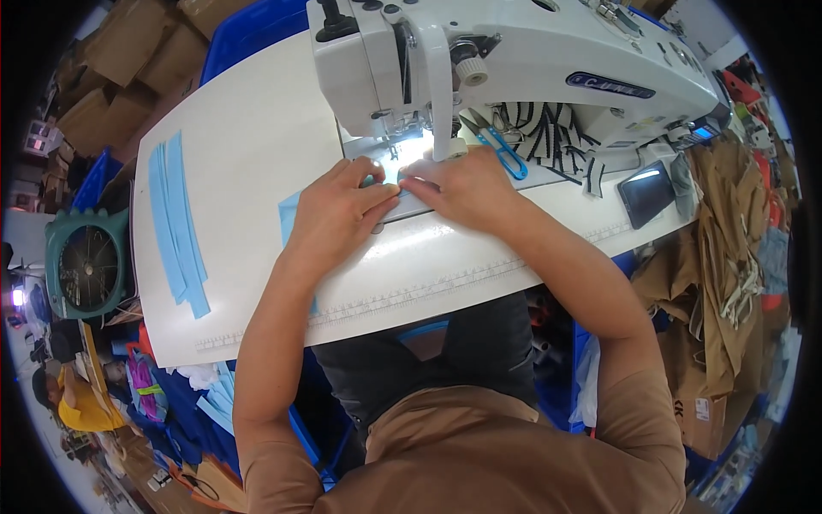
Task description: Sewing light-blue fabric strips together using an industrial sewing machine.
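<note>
My left hand (334, 204) and my right hand (473, 190) meet just in front of the lit needle area of a white sewing machine (505, 73). Thumbs and fingers of both are pinched on a light blue fabric strip (289, 211). Most of that strip is hidden by the hands; part of it shows left of my left wrist and hangs at the table's front edge. Blue-handled scissors (503, 147) lie behind my right hand, beside several short black-and-white strips (556, 141). Glare washes out the cloth under the needle.
More light blue strips (177, 223) lie stacked at the left of the white table (248, 163). A ruler scale (445, 281) runs along the front edge. A phone (646, 194) rests at the right. Brown cloth (728, 257) is heaped beyond; a green fan (88, 264) stands left.
</note>
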### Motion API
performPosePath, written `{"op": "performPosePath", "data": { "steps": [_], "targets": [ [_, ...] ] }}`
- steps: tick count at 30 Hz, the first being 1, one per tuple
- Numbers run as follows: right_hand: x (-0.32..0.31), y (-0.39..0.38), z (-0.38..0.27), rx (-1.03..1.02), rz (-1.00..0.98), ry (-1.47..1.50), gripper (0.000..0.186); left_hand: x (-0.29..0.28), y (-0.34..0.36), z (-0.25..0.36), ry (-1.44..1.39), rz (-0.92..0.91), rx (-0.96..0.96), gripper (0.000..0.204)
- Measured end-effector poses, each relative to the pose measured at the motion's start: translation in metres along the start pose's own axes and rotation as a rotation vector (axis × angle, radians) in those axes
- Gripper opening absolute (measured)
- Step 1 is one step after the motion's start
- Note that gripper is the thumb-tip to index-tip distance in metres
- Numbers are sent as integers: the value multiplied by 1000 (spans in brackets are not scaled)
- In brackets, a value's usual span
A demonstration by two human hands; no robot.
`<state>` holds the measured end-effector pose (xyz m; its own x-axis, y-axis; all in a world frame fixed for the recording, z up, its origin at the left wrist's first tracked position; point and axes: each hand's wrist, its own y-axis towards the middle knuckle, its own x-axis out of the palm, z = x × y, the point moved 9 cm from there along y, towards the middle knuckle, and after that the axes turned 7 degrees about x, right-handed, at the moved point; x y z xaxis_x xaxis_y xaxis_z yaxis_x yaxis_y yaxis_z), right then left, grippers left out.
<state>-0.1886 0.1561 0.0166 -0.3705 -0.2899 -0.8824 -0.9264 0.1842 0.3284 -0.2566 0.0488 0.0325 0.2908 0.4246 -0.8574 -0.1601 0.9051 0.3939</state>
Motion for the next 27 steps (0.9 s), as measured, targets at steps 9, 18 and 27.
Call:
{"op": "performPosePath", "data": {
  "steps": [9, 18, 27],
  "targets": [
    [-7, -7, -1, -82, 107, 71, 16, 0, 0, -2, -9, 50, 89, 17],
    [-5, -7, -6, -104, 112, -7, 13, 3, 1, -8, -10, 86, 92, 19],
    [-3, -3, -2, -88, 158, 18, 15, 1, 2, -12, 12, 116, 60, 20]
  ]
}}
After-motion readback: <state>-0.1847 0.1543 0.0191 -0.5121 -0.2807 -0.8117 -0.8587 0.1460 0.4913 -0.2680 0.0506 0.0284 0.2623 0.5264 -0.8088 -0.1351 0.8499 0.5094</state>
